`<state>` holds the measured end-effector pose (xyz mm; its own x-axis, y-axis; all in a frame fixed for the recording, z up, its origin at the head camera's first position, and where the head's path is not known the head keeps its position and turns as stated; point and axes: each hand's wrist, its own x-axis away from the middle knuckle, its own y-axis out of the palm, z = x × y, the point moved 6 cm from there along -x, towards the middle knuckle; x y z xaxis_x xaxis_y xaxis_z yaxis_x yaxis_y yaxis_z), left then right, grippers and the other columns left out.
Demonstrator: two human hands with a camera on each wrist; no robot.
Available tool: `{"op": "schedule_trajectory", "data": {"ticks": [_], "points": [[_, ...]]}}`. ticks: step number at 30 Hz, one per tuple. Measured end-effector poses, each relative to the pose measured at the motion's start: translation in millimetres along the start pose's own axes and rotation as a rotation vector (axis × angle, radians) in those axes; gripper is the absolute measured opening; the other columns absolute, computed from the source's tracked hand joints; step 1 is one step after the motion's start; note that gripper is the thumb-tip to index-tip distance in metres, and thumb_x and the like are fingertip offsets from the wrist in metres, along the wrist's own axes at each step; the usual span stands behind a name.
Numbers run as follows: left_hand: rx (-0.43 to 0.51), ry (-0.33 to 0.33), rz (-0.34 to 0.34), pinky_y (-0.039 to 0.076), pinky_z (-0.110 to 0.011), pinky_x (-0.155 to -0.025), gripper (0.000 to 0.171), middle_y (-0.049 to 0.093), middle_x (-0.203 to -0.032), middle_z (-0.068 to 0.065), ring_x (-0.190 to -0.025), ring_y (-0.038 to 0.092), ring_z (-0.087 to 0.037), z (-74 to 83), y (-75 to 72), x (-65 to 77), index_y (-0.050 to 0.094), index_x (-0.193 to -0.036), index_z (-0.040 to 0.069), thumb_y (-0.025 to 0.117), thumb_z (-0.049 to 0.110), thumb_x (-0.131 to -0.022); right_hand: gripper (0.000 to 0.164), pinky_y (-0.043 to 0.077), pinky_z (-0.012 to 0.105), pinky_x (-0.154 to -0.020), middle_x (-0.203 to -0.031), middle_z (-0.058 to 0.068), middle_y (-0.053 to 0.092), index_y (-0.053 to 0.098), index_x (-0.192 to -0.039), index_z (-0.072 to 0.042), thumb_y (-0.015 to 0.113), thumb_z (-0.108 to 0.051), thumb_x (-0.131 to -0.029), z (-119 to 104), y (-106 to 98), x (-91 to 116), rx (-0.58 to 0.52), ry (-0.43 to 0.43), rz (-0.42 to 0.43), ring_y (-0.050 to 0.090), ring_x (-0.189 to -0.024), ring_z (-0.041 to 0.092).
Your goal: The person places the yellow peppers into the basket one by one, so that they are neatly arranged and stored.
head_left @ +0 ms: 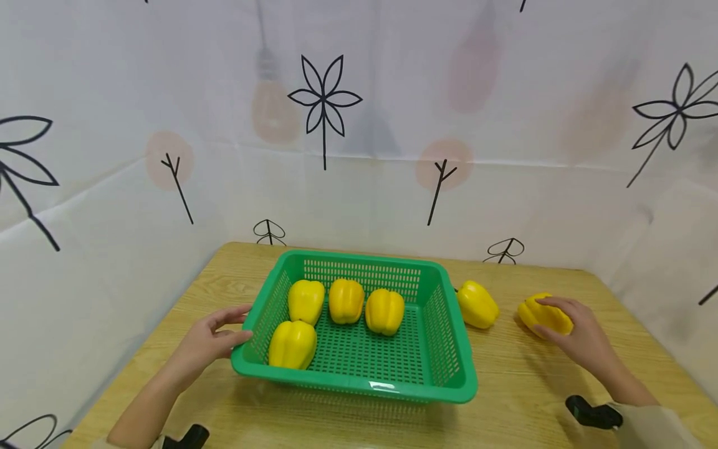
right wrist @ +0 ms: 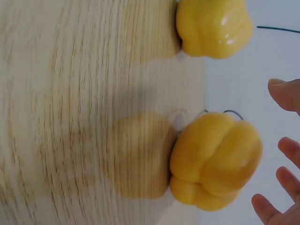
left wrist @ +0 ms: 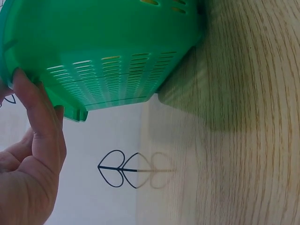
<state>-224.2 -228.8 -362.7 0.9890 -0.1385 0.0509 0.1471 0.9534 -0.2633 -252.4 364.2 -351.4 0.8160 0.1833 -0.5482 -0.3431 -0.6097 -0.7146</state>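
Note:
A green plastic basket (head_left: pixel 359 385) with slotted walls stands on the wooden table. Several yellow bell peppers (head_left: pixel 346 301) sit in its left and middle part. My left hand (head_left: pixel 204 343) grips the basket's left rim; in the left wrist view its fingers (left wrist: pixel 35 101) are bent under that rim. Over at the right, my right hand (head_left: pixel 580 333) hovers around a yellow bell pepper (right wrist: pixel 215 161) lying on the table. Its thumb and fingers are spread, and the right wrist view shows them apart from the pepper. Another yellow bell pepper (head_left: pixel 477 304) lies between that one and the basket.
The wooden table (head_left: pixel 516 399) has rounded far corners. A white cloth (head_left: pixel 370 199) printed with flowers and twigs hangs behind it and along both sides. Black wrist straps or mounts (head_left: pixel 593 413) sit on both forearms.

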Motion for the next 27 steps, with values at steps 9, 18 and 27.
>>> {"op": "schedule_trajectory", "data": {"ticks": [9,18,27], "points": [[-0.007,-0.003,-0.002,0.053,-0.037,-0.071,0.062,0.041,-0.133,-0.023,-0.094,0.062,-0.022,0.7,-0.8,0.0,0.04,-0.14,0.004,0.068,0.022,-0.087,0.049,0.031,0.067,-0.079,-0.117,0.036,0.045,0.051,-0.12,0.011,0.073,-0.008,-0.081,24.9,4.8,2.4,0.038,0.121,-0.08,0.038,-0.103,0.054],[-0.007,-0.002,0.003,0.053,-0.036,-0.07,0.062,0.041,-0.133,-0.023,-0.092,0.062,-0.021,0.7,-1.0,0.2,0.041,-0.14,0.004,0.068,0.021,-0.087,0.059,0.029,0.069,-0.078,-0.119,0.036,0.042,0.05,-0.123,0.01,0.077,-0.014,-0.077,31.4,4.9,5.4,0.051,0.124,-0.152,0.036,-0.105,0.055],[-0.008,-0.001,0.001,0.053,-0.037,-0.07,0.062,0.041,-0.133,-0.023,-0.092,0.062,-0.021,1.0,-0.5,-0.4,0.041,-0.14,0.004,0.068,0.021,-0.087,0.068,0.03,0.069,-0.074,-0.122,0.038,0.036,0.047,-0.127,0.008,0.08,-0.016,-0.073,31.3,7.0,0.1,0.074,0.115,-0.216,0.033,-0.105,0.056]]}}
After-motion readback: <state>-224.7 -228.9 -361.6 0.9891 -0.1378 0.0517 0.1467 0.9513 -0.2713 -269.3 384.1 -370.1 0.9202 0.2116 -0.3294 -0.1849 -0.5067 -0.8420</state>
